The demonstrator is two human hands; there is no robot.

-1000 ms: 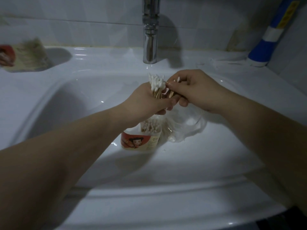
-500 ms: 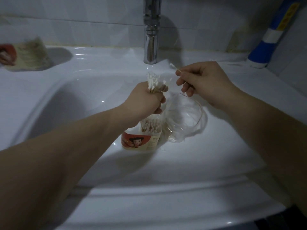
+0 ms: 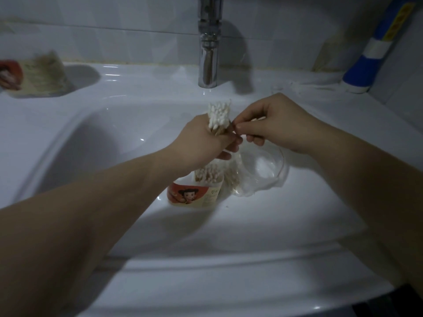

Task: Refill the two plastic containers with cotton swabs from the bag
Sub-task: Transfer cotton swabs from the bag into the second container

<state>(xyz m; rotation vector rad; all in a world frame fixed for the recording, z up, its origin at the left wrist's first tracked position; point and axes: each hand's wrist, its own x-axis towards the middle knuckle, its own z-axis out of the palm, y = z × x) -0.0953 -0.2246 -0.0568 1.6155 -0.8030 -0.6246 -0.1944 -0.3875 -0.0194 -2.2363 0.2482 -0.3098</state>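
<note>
Far left, on the sink ledge: first plastic container (image 3: 39,76), with a red label at its left end and pale swab-like contents. It was blurred, so the fill level was not readable. The white sink (image 3: 68,138) filled most of the view. The left forearm reached in from lower left over the basin. The left hand (image 3: 206,140) was closed in a fist round a bundle of cotton swabs (image 3: 218,114), fingers curled fully about the sticks, white tips standing upright above the fist. Directly below that hand, on the basin floor: second plastic container (image 3: 194,191), upright or slightly tilted (could not tell which), with a red cartoon label on its lower wall and swabs standing inside it above the label. The chrome faucet (image 3: 208,49) stood at back centre, behind the bundle and well apart from it. Just right of the second container and touching it: clear plastic bag (image 3: 261,172), crumpled, mouth open upward, some swabs visible along its left side. The right hand (image 3: 281,124) was held above the bag, its fingertips close against the left hand's. Thumb and forefinger pinched thin swab sticks (image 3: 258,118), the remaining fingers curled under. The number of sticks in the pinch could not be read. Far right, leaning against the wall tiles at the back corner: blue and white bottle (image 3: 368,62), yellow label near its top.
</note>
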